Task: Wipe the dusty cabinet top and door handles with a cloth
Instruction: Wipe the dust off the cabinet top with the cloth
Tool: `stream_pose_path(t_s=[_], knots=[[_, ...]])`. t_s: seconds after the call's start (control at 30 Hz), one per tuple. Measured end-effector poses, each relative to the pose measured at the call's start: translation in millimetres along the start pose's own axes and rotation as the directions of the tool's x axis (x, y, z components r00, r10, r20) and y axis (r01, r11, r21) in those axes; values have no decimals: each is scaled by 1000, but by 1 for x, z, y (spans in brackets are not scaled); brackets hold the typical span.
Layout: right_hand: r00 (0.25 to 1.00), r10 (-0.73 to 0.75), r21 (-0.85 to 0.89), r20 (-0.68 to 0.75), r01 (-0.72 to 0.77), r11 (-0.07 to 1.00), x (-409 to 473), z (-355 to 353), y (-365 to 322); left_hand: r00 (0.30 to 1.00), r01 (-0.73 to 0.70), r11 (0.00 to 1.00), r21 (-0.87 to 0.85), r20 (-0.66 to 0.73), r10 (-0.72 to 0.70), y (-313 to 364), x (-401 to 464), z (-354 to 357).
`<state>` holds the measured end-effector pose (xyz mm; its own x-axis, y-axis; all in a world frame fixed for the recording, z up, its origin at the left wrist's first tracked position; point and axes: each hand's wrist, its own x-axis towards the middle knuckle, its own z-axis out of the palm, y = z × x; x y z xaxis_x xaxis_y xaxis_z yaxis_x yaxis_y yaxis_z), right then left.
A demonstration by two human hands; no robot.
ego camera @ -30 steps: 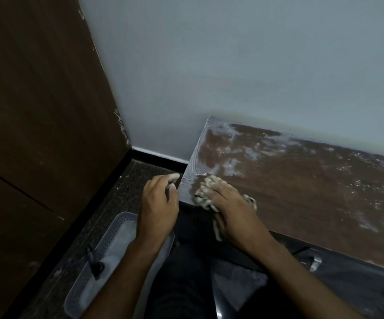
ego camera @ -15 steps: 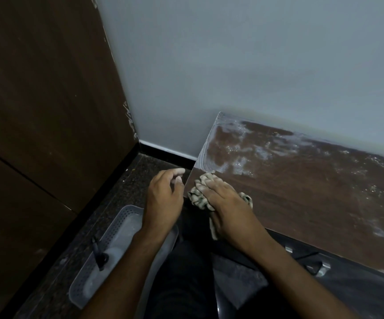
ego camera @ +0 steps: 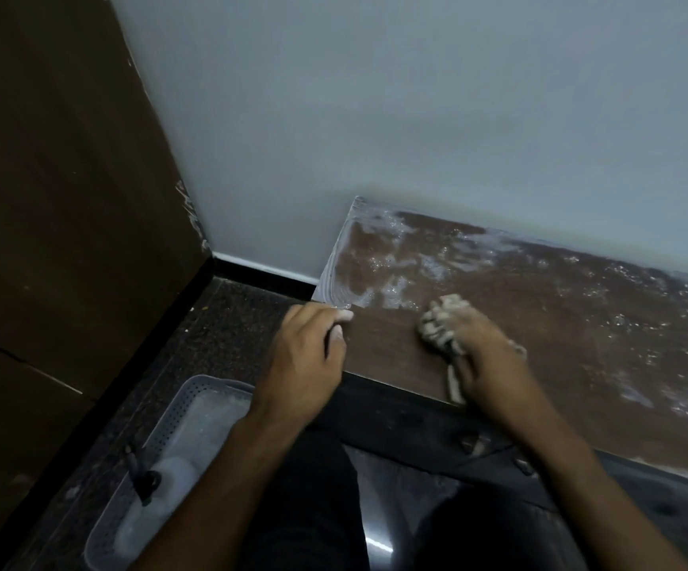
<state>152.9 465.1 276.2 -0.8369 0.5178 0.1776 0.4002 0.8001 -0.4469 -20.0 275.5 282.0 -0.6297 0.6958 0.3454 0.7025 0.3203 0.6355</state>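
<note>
The low brown cabinet top (ego camera: 560, 307) runs along the grey wall, streaked with white dust at its back and right. My right hand (ego camera: 486, 356) presses a crumpled beige cloth (ego camera: 437, 327) onto the top near its front edge. A strip of the cloth hangs over that edge. My left hand (ego camera: 305, 356) rests at the cabinet's left front corner, fingers curled over the edge and holding nothing. Two metal door handles (ego camera: 474, 445) show on the dark cabinet front under my right forearm.
A white perforated plastic basket (ego camera: 177, 410) stands on the dark speckled floor at lower left, with a spray bottle (ego camera: 148, 482) lying inside. A tall dark wooden panel (ego camera: 53, 199) fills the left side. My dark-clothed legs are at the bottom.
My right hand has slid the cloth to the right, away from the left corner, leaving a clean brown patch behind. The left hand has stayed at the corner.
</note>
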Motion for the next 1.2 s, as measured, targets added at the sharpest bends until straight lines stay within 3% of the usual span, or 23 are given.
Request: stream_pose_path(t_s=[0.07,0.13,0.23,0.33,0.5,0.6,0.7,0.8,0.97,1.07,1.2], knots=[[989,138,-43,-61,-141,989,8,-15,25,996,-74,997,-7,56,75,10,2,11],[977,188,-33,-102,-192,981,9,-11,15,989,-114,993,-6,94,114,20,5,21],[999,42,6,-4,-42,999,-10,7,-26,984,-138,990,-13,114,139,32,14,33],[994,-90,30,59,88,996,-9,2,-15,980,-166,986,-1,115,165,37,21,41],[987,136,-24,-84,-139,990,60,-27,73,965,-198,980,-25,170,200,46,24,49],[972,208,-19,-109,-211,977,68,-25,77,964,-189,982,-18,188,189,48,27,54],[987,115,27,-112,-113,993,31,-17,32,961,-199,980,-17,192,199,51,31,61],[1000,-28,35,-12,28,999,-6,-10,17,954,-216,976,-19,209,215,57,36,66],[988,107,-13,-109,-109,994,45,-27,73,946,-234,972,1,232,227,63,44,66],[977,172,-13,-126,-175,984,61,-25,71,946,-232,973,8,234,224,65,48,67],[999,1,-4,-32,-1,1000,31,-16,51,940,-251,967,38,247,234,63,54,73]])
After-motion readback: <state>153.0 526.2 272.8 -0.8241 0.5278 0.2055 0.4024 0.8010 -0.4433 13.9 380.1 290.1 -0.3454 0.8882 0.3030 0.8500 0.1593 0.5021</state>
